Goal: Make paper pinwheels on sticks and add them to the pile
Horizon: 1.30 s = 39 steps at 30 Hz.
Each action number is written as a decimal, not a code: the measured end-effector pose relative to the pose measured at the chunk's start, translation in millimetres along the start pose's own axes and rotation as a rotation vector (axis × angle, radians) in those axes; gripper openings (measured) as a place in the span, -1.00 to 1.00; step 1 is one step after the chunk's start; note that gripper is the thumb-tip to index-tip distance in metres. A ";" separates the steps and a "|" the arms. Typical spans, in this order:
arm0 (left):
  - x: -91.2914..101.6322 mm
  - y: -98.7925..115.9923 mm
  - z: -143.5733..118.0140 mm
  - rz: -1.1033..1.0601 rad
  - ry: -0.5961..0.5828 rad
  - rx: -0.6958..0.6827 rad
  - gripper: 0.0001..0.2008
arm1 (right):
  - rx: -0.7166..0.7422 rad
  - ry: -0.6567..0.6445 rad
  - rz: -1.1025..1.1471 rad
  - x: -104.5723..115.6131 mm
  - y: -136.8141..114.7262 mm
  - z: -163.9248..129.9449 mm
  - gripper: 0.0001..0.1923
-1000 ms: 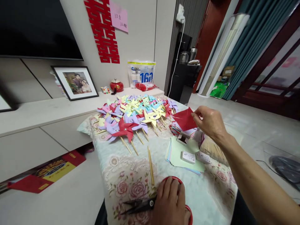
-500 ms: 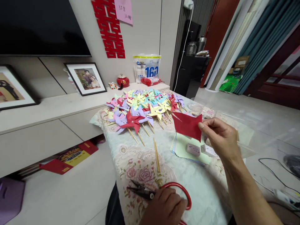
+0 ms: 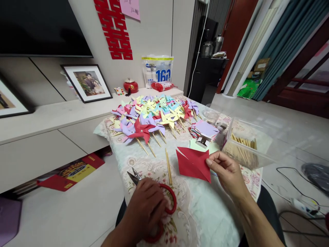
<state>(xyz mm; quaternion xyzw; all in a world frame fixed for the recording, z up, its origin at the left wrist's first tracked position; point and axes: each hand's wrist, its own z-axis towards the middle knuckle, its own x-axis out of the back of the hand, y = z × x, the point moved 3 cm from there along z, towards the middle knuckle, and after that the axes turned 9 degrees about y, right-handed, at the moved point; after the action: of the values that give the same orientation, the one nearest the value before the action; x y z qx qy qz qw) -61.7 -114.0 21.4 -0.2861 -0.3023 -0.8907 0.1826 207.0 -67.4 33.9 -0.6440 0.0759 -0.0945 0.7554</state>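
My left hand (image 3: 146,206) is closed over the pivot area of a pair of scissors (image 3: 169,202) with red loop handles and dark blades. The blades point to the far left, slightly apart, low over the tablecloth. Between thumb and fingers, my right hand (image 3: 228,175) pinches the right corner of a red paper square (image 3: 194,164), which has slits cut in from its corners. Two thin wooden sticks (image 3: 168,166) lie between the hands. Beyond them is a large pile of paper pinwheels (image 3: 154,115) on sticks, in red, purple, yellow and blue.
A clear plastic box (image 3: 246,151) of short wooden sticks stands at the right. Beside it lie a stack of coloured paper squares (image 3: 205,128) and a small open box (image 3: 203,141). A white cabinet (image 3: 51,115) with framed photos runs along the left.
My left hand has moved left with the scissors. My right hand has lowered the red paper and drawn it nearer, uncovering the paper stack behind. The view has shifted slightly.
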 end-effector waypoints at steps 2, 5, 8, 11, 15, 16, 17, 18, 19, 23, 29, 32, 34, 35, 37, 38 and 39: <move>-2.9 7.3 -1.2 0.052 0.071 0.083 -0.79 | 0.017 0.003 -0.031 -1.1 0.0 -2.7 -0.73; -13.9 20.8 -6.3 0.083 0.104 0.208 -0.83 | 0.127 0.016 -0.168 -1.2 -9.4 -8.2 -0.77; -26.8 33.1 -12.8 0.165 0.093 0.130 -0.81 | 0.392 0.043 -0.368 -0.2 -26.8 -18.1 -0.90; -33.1 34.8 -18.7 0.253 0.046 0.042 -0.72 | 0.730 -0.076 -0.499 -3.4 -38.0 -35.5 -0.87; -27.5 28.5 -20.2 0.242 0.005 0.016 -0.73 | 0.986 -0.323 -0.569 -7.5 -28.0 -63.5 -0.76; -25.2 27.9 -19.8 0.234 0.008 0.013 -0.73 | 1.010 -0.352 -0.592 -7.6 -23.1 -69.4 -0.77; -23.1 28.0 -19.5 0.225 0.016 0.013 -0.74 | 1.020 -0.374 -0.616 -7.5 -17.9 -74.3 -0.77; -21.4 28.8 -19.7 0.212 0.030 0.018 -0.74 | 1.018 -0.392 -0.635 -7.2 -13.1 -78.3 -0.78; -20.2 29.9 -20.6 0.197 0.047 0.029 -0.76 | 1.009 -0.403 -0.646 -6.8 -8.9 -81.4 -0.79; -18.5 33.2 -30.4 0.188 0.178 0.179 -0.83 | 0.934 -0.428 -0.621 -4.9 -0.5 -85.3 -0.80; -29.2 41.6 -31.5 0.335 0.089 0.193 -0.53 | 0.825 -0.466 -0.580 -2.0 -2.2 -80.5 -0.86; -41.7 45.5 -24.5 0.311 0.022 0.121 -0.55 | 0.788 -0.467 -0.578 0.2 -2.8 -78.3 -0.85; -50.0 45.7 -19.9 0.303 0.047 0.103 -0.61 | 0.741 -0.438 -0.582 2.2 -1.1 -76.5 -0.83; -53.8 45.2 -17.6 0.301 0.068 0.106 -0.64 | 0.709 -0.411 -0.590 3.3 0.5 -75.5 -0.83; -59.8 43.6 -13.0 0.304 0.099 0.144 -0.69 | 0.637 -0.343 -0.620 5.5 5.3 -73.6 -0.80; -62.0 42.9 -10.8 0.311 0.105 0.175 -0.70 | 0.608 -0.306 -0.635 6.5 8.1 -73.0 -0.76; -63.6 42.6 -8.9 0.323 0.110 0.206 -0.70 | 0.584 -0.270 -0.646 7.1 10.9 -72.5 -0.70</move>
<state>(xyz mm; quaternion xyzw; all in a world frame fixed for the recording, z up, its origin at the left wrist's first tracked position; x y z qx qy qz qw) 4.9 -142.1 -5.4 -0.2617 -0.3316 -0.8285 0.3676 197.2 -137.0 11.7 -0.4011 -0.2579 -0.2577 0.8404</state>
